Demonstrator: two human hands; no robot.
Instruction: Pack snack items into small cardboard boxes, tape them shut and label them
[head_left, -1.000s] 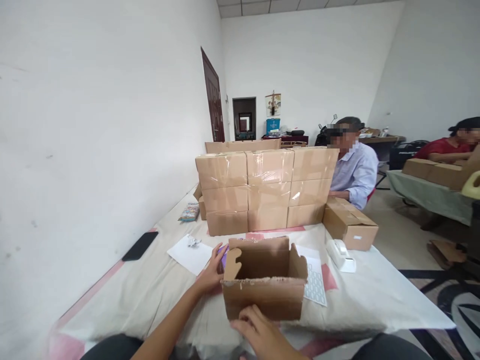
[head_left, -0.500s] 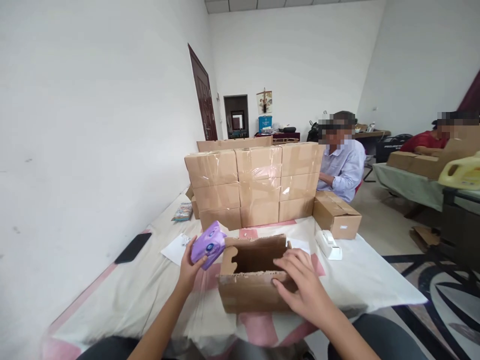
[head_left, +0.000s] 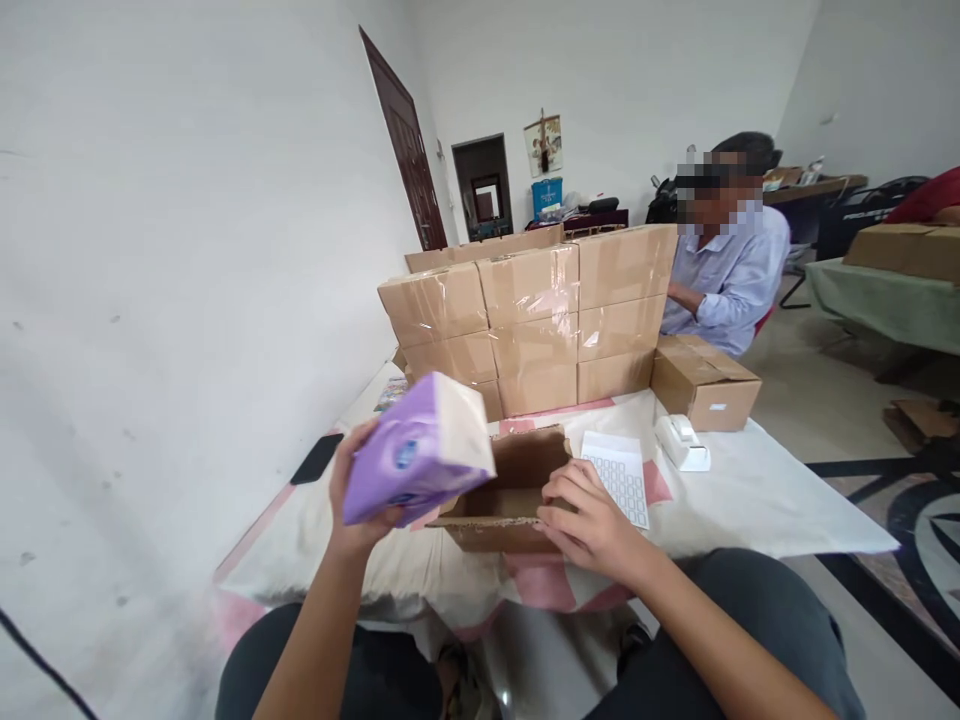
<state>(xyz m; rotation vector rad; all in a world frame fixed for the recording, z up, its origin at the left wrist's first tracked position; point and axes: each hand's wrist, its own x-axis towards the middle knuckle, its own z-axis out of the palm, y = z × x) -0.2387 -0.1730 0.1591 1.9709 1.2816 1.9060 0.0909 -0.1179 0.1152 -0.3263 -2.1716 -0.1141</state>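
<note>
My left hand [head_left: 351,510] grips a purple soft pack, which looks like a pack of tissues [head_left: 409,455], with a pale end facing right. It is held tilted above the left part of an open cardboard box [head_left: 501,538] and hides that corner. On the box's right end, my right hand [head_left: 589,515] is closed over the edge with its fingers curled. The box stands near the table's front edge, and the part of its inside that shows holds nothing visible.
Taped cartons [head_left: 536,330] form a wall behind the box. A printed label sheet [head_left: 619,475], a white tape dispenser [head_left: 682,443] and a closed carton [head_left: 709,385] are to the right. A black phone [head_left: 316,458] lies left. A person in a light shirt [head_left: 739,270] sits beyond.
The purple pack has come closer and turned, so its pale end shows. My right hand's fingers have drawn together on the box's edge. The view has tilted downward, and the label sheet shows more fully.
</note>
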